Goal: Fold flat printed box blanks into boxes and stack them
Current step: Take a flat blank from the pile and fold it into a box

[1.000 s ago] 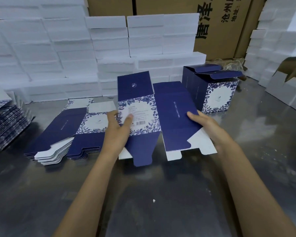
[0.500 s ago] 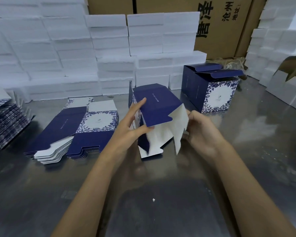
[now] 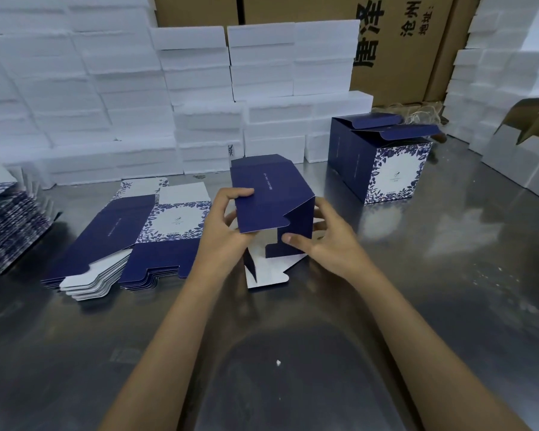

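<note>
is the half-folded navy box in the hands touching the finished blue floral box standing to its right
Apart. The head view shows a strip of bare steel table between the half-folded navy box and the finished blue floral box.

The left hand (image 3: 223, 236) covers the near-left corner of the half-folded box (image 3: 271, 194), its small white print is too tiny to read, and the blank pile (image 3: 3, 225) runs off the left edge.
</note>
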